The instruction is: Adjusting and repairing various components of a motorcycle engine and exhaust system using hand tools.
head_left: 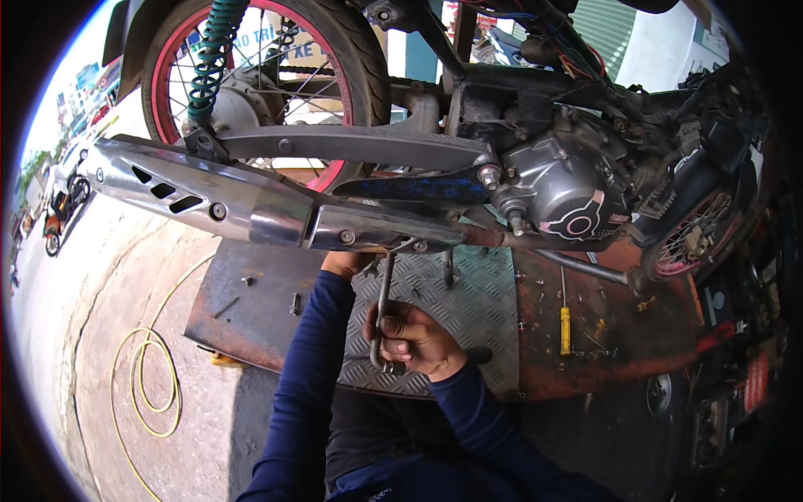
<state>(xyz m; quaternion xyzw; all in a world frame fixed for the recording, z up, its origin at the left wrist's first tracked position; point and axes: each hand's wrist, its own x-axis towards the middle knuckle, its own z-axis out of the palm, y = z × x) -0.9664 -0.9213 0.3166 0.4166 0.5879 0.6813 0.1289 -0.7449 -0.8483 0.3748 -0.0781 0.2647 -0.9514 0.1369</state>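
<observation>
Fingers of R hand point(425, 341) gripping wrench point(386, 286) (bent nr one end); L hand point(344, 264) partly hidden by exhaust point(355, 227), can't tell its grip.

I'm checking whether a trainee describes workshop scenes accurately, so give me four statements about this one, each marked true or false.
1. The right hand grips a bent metal wrench. True.
2. The left hand lies flat on the engine cover. False: it reaches under the exhaust, its fingers mostly hidden.
3. A yellow-handled screwdriver lies to the right of the treadplate. True.
4. The coil spring on the motorcycle is red. False: it is teal.
</observation>
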